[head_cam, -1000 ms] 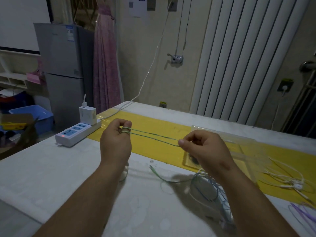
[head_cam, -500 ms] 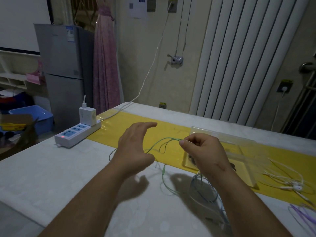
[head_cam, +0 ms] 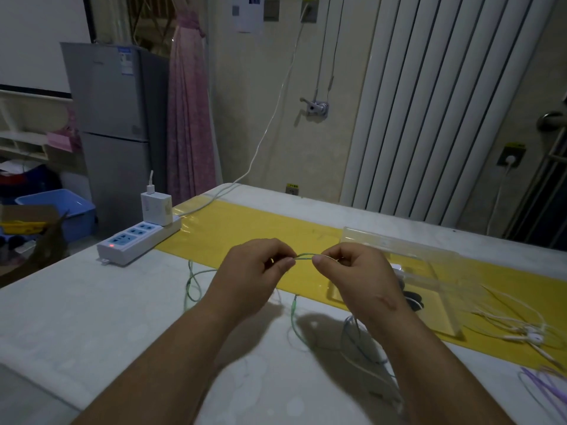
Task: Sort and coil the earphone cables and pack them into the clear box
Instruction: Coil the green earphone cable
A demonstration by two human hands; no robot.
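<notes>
Green cable (head_cam: 304,255) pinched between left hand (head_cam: 253,282) and right hand (head_cam: 360,279) beside clear box (head_cam: 405,244) edge

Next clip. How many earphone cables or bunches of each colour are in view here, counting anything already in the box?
green cable: 1, pinched by left hand and right hand
white bunch: 1, right of the clear box
purple cable: 1, at the right edge
pale blue cable: 1, beneath the right forearm
dark coil: 1, inside the clear box
Total: 5

Clear glossy plastic box (head_cam: 399,243); glossy yellow film strip (head_cam: 245,228); matt white tabletop (head_cam: 92,317).
</notes>
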